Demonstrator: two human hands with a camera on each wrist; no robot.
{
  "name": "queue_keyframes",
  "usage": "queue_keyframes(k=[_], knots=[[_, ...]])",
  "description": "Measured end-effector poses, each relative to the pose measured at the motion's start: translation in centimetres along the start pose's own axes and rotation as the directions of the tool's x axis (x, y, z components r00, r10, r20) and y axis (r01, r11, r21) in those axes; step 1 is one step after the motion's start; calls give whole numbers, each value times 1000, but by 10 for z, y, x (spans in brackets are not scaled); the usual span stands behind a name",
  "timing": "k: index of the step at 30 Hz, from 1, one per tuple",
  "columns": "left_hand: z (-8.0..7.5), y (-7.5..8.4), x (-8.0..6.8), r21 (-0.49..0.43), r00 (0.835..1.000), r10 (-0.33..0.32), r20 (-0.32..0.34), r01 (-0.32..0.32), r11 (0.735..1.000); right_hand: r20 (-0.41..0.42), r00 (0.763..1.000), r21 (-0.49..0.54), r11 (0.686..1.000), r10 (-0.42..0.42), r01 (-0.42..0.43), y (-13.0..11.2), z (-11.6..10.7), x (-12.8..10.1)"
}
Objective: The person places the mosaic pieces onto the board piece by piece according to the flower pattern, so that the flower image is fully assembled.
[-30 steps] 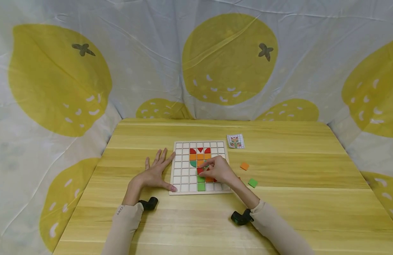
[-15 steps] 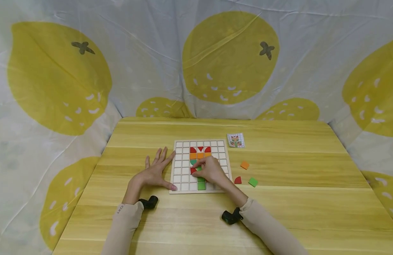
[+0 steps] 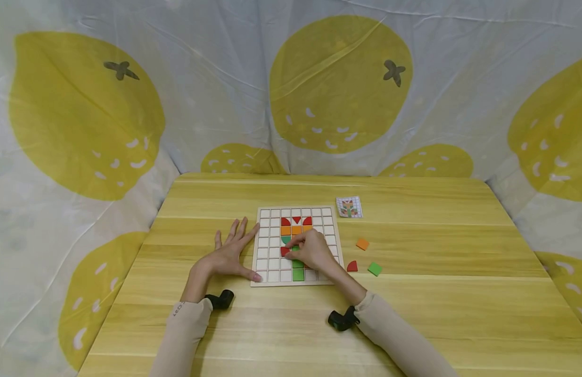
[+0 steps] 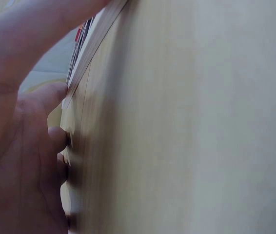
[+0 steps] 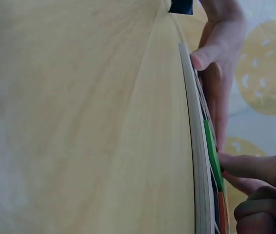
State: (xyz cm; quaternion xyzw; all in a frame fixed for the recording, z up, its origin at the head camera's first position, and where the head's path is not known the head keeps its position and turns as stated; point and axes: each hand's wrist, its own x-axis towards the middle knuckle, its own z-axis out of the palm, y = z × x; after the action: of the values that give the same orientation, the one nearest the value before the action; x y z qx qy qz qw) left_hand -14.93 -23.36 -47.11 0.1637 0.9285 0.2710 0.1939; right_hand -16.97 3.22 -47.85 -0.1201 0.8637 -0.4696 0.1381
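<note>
A white gridded board (image 3: 272, 262) lies on the wooden table (image 3: 413, 314). It carries red tiles (image 3: 296, 220) at the top, an orange row (image 3: 296, 230), a green curved piece (image 3: 286, 240) and green squares (image 3: 297, 274) in a column. My right hand (image 3: 311, 251) rests on the board with curled fingers, its fingertips pinching a red tile (image 3: 285, 252) left of the green column. My left hand (image 3: 229, 255) lies flat on the table against the board's left edge, thumb at the near corner. The right wrist view shows the board's edge (image 5: 196, 161) and a green tile (image 5: 213, 156).
Right of the board lie loose tiles: an orange square (image 3: 362, 244), a red quarter round (image 3: 351, 266) and a green square (image 3: 374, 269). A small pattern card (image 3: 349, 207) sits by the board's far right corner. A lemon-print cloth hangs behind the table.
My right hand has slid left across the board with the red tile, uncovering the red quarter round on the table. My left hand has stayed put.
</note>
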Motion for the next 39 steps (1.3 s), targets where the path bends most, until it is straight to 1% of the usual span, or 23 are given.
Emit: queue_keyframes(k=[6, 9, 14, 19, 23, 28, 33, 39], knots=[[0, 0, 0, -2, 1000, 0, 0, 0, 1000, -1, 1000, 0, 1000, 12, -12, 0, 1, 0], [0, 0, 0, -2, 1000, 1, -1, -1, 1000, 12, 1000, 3, 1000, 10, -10, 0, -1, -1], [1, 1, 1, 0, 1000, 2, 3, -2, 1000, 41, 999, -5, 1000, -3, 4, 2, -10, -3], [1, 2, 0, 11, 1000, -3, 2, 3, 1000, 42, 999, 15, 1000, -19, 18, 9, -36, -8], [0, 3, -1, 6, 1000, -6, 2, 6, 1000, 29, 999, 20, 1000, -15, 14, 22, -62, -14], [1, 2, -1, 17, 1000, -6, -1, 6, 1000, 39, 999, 0, 1000, -10, 11, 41, -96, -26], [1, 1, 0, 24, 1000, -6, 0, 6, 1000, 68, 998, 8, 1000, 4, -5, 63, -126, -38], [1, 1, 0, 30, 1000, -9, 5, 9, 1000, 148, 989, 38, 999, 9, -15, 87, -156, -52]])
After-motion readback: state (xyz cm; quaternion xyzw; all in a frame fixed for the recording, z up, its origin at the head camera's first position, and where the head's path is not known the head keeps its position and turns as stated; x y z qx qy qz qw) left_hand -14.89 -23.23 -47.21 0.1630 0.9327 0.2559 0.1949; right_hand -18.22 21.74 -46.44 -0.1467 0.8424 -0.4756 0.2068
